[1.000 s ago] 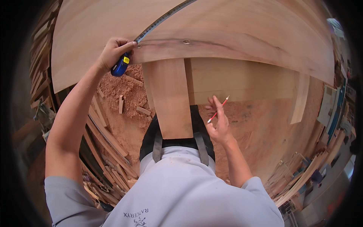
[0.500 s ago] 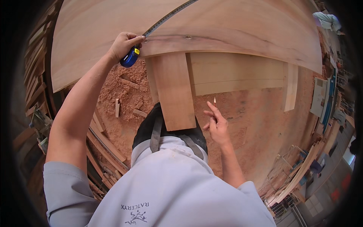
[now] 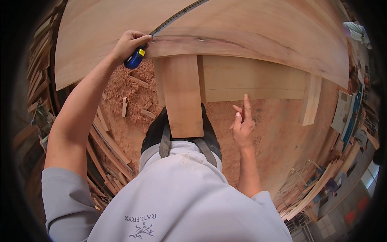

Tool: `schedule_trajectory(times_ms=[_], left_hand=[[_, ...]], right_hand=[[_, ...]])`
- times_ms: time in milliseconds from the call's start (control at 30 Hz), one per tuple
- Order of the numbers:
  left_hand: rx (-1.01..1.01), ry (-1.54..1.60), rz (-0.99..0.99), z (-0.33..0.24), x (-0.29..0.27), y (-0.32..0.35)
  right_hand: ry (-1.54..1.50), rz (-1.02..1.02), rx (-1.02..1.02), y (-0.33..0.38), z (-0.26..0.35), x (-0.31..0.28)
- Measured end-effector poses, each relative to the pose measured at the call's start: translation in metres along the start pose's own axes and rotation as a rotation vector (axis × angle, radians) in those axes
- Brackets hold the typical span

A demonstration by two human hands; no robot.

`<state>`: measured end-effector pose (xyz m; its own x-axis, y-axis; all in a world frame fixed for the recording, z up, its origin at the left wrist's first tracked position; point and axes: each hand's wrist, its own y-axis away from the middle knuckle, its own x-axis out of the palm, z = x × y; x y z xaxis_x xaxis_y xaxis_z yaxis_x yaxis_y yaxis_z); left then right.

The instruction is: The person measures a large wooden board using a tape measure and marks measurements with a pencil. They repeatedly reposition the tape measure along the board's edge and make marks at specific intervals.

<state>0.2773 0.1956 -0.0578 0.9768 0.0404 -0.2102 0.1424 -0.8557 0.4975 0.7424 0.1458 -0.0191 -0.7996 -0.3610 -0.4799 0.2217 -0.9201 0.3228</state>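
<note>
First, we locate the floor (image 3: 278,145), reddish-brown and covered with sawdust left of the plank noted below. Above it, we identify the wide wooden panel (image 3: 250,24), which fills the far part of the view; its near edge curves across the picture, and a dark knot (image 3: 200,39) lies close to that edge. Beyond the near edge we see a pale board (image 3: 254,78), marked with a thin line along its near side. To its left, a plank (image 3: 183,97) runs from beneath the panel's edge toward our body, its near end in front of the dark trousers (image 3: 155,125). At the pale board's right end sits a narrow light strip (image 3: 311,101).

Our left hand (image 3: 130,46) is at the panel's near edge, left of the plank. Its grip is closed on the blue tape measure (image 3: 134,60), with the blade (image 3: 177,17) extended up and right across the panel. Our right hand (image 3: 244,127) is raised right of the plank, apart from the boards: index finger extended, other fingers loosely bent. This grip retains a slim reddish pencil (image 3: 243,114), mostly hidden by the fingers. A small wood offcut (image 3: 124,107) lies on the sawdust.
</note>
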Motion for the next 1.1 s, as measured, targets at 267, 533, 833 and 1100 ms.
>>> schedule_trajectory(times_ms=[267, 533, 833, 1100], left_hand=[[-0.005, -0.015, -0.017, -0.007, 0.004, 0.002], [-0.028, -0.012, -0.047, -0.002, 0.004, 0.001], [-0.022, -0.013, -0.041, -0.004, 0.004, 0.000], [-0.034, -0.022, -0.042, -0.004, 0.004, 0.000]], right_hand=[[-0.134, 0.102, 0.132, -0.039, -0.016, -0.008], [-0.047, -0.006, -0.183, -0.069, -0.023, -0.029], [-0.316, -0.014, -0.001, -0.080, -0.011, -0.041], [-0.295, 0.055, 0.090, -0.083, -0.021, -0.036]])
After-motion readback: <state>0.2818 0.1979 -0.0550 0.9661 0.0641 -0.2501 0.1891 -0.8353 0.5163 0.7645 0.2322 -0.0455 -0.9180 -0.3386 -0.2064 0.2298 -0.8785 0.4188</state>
